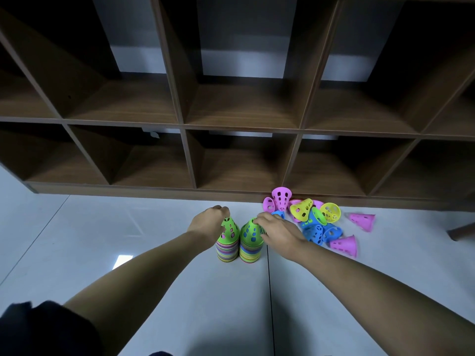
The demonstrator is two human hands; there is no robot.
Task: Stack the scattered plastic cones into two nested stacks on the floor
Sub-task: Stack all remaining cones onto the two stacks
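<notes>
The left stack (227, 242) and right stack (250, 249) stand touching on the grey floor (128, 227), each topped by a green cone. The left hand (209, 222) curls its fingers round the left stack's tip. The right hand (276, 229) wraps curled fingers over the right stack's top. Loose cones (311, 219), pink, yellow, blue and green, lie heaped at two o'clock from the stacks, by the wooden shelf unit (244, 106).
</notes>
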